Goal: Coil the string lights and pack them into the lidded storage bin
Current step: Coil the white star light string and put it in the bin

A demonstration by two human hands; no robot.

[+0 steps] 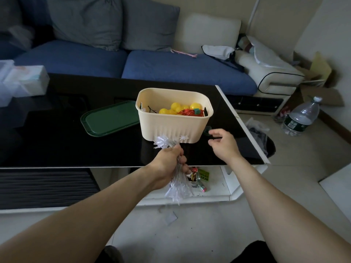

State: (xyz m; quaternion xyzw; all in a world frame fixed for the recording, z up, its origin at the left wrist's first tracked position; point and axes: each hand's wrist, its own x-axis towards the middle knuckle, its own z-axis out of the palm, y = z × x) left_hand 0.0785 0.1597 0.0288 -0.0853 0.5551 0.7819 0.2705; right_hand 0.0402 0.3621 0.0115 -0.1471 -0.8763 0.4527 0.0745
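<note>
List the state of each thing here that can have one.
storage bin: open, upright, partly filled
green lid: off, flat on the table beside the bin
clear string lights: bundled, gripped
left hand: grips the lights
right hand: holds nothing, fingers loosely curled
water bottle: capped, on the floor

The black coffee table top is super glossy, looks like glass, mirror-like reflections all over. The cream plastic storage bin is matt with ribbed lower walls. The dark green plastic lid has a smooth, slightly shiny face. The bundle of clear plastic string lights looks shiny and see-through. The blue sofa is woven cloth, matt. Floor tiles are smooth.
</note>
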